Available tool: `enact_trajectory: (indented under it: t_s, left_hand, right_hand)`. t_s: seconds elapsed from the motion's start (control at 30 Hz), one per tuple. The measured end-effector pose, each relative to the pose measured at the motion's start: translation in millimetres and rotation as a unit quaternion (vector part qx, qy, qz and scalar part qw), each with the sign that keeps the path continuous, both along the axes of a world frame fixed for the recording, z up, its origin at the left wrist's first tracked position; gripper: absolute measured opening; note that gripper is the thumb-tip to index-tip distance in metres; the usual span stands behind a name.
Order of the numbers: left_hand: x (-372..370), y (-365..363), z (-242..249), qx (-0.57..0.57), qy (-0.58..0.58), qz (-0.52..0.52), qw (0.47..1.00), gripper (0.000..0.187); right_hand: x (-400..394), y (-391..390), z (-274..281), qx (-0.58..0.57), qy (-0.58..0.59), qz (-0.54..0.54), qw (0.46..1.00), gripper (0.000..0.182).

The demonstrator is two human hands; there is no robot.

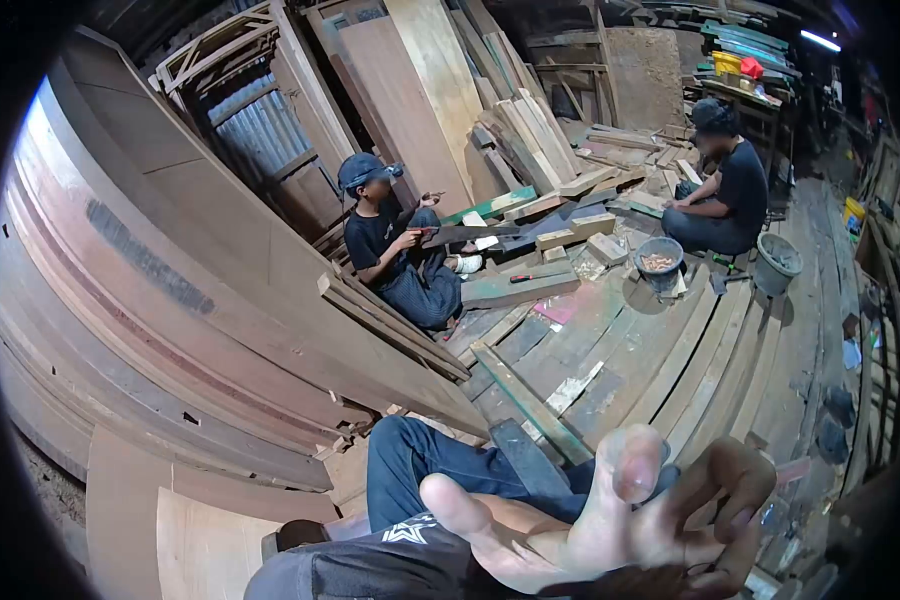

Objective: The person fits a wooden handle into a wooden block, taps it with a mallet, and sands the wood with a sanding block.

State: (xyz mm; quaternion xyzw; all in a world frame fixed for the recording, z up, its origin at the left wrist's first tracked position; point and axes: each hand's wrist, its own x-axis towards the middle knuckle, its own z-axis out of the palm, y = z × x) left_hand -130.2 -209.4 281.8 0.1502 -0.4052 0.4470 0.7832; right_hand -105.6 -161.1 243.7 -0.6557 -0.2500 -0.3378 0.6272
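My left hand (610, 530) is raised close to the camera, at the bottom right of centre. Its thumb and one finger stand apart, the other fingers curl loosely, and nothing shows between them. I see no right hand in the frame. Behind my fingers lies a dark flat board (530, 457), with a green-edged timber (530, 400) just beyond it. My jeans-covered leg (410, 465) is bent beside the hand. Part of the floor behind the palm is hidden.
Large curved wooden panels (170, 260) fill the left side. One person (385, 240) sits near a handsaw (460, 233); another person (725, 190) sits farther right, by a bucket of wood scraps (658, 262) and a grey bucket (778, 262). A hammer (730, 268) and long planks (710, 350) lie on the floor.
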Motion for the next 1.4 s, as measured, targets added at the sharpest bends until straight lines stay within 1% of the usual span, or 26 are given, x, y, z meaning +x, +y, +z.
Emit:
enact_trajectory:
  t_s: [0.03,0.1,0.2,0.23,0.27,0.33,0.4,0.47,0.5,0.57,0.6,0.63,0.7,0.77,0.8,0.83,0.93,1.0,1.03,1.1,1.3,1.4]
  left_hand:
    - [0,-1,0,0.003,0.0,0.001,1.0,0.125]
    - [2,-1,-1,0.003,0.001,0.003,1.0,0.125]
    - [3,-1,-2,0.0,0.001,0.01,1.0,0.125]
    - [2,-1,-2,0.0,0.002,0.012,1.0,0.125]
    - [2,-2,-3,0.002,-0.003,0.023,1.0,0.125]
    - [0,-1,-2,0.001,0.004,0.025,1.0,0.125]
    - [1,1,-1,0.002,0.004,0.016,1.0,0.125]
    - [1,2,-3,0.005,0.007,0.012,1.0,0.124]
    - [0,2,-3,0.007,0.008,0.012,1.0,0.123]
    - [0,4,-4,0.009,0.009,0.009,1.0,0.122]
    - [0,4,-5,0.01,0.009,0.008,1.0,0.122]
    - [-1,6,-6,0.013,0.008,0.004,1.0,0.121]
    - [-3,8,-8,0.02,0.007,-0.003,1.0,0.12]
    - [-4,12,-10,0.03,0.007,-0.009,0.999,0.119]
    - [-4,15,-12,0.035,0.01,-0.014,0.999,0.118]
    - [-4,19,-14,0.044,0.011,-0.021,0.999,0.118]
    - [-2,31,-12,0.069,0.03,-0.045,0.996,0.116]
    - [-4,29,-6,0.034,0.052,-0.072,0.995,0.114]
    - [-7,14,0,-0.023,0.041,-0.088,0.995,0.115]
    - [-5,11,10,-0.037,0.005,-0.09,0.995,0.117]
    - [1,20,0,0.003,0.042,-0.063,0.997,0.094]
    - [4,36,-4,0.019,0.079,-0.066,0.994,0.083]
  right_hand:
    - [0,0,0,0.001,-0.001,-0.003,1.0,0.054]
    - [0,-3,-1,-0.053,-0.027,-0.076,0.995,0.062]
    - [-2,-9,-1,-0.136,-0.064,-0.182,0.972,0.076]
    - [-4,-10,2,-0.205,-0.044,-0.211,0.955,0.075]
    - [-7,-11,6,-0.273,-0.023,-0.238,0.932,0.074]
    - [-13,-12,20,-0.404,0.018,-0.287,0.869,0.073]
    - [-17,-13,30,-0.525,0.058,-0.331,0.782,0.072]
    - [-16,-14,30,-0.445,0.009,-0.27,0.854,0.075]
    - [-14,-15,27,-0.29,-0.059,-0.176,0.939,0.079]
    - [-4,-19,2,-0.22,-0.108,-0.165,0.955,0.073]
    - [-1,-20,0,-0.187,-0.134,-0.159,0.96,0.071]
    - [-10,-27,-3,-0.235,-0.07,-0.133,0.96,0.069]
    - [-13,-34,-2,-0.293,0.043,-0.044,0.954,0.065]
    - [-4,-44,-14,-0.314,0.137,0.083,0.936,0.062]
    - [2,-48,-20,-0.323,0.184,0.146,0.917,0.061]
    - [8,-52,-25,-0.321,0.215,0.181,0.904,0.06]
    - [13,-50,-36,-0.273,0.243,0.225,0.903,0.057]
    - [12,-44,-44,-0.243,0.26,0.25,0.9,0.055]
    - [13,-43,-48,-0.23,0.266,0.261,0.899,0.055]
    - [12,-39,-53,-0.209,0.28,0.286,0.892,0.053]
    - [17,-30,-68,-0.139,0.322,0.342,0.872,0.049]
    - [41,-36,-90,-0.083,0.362,0.344,0.863,0.047]
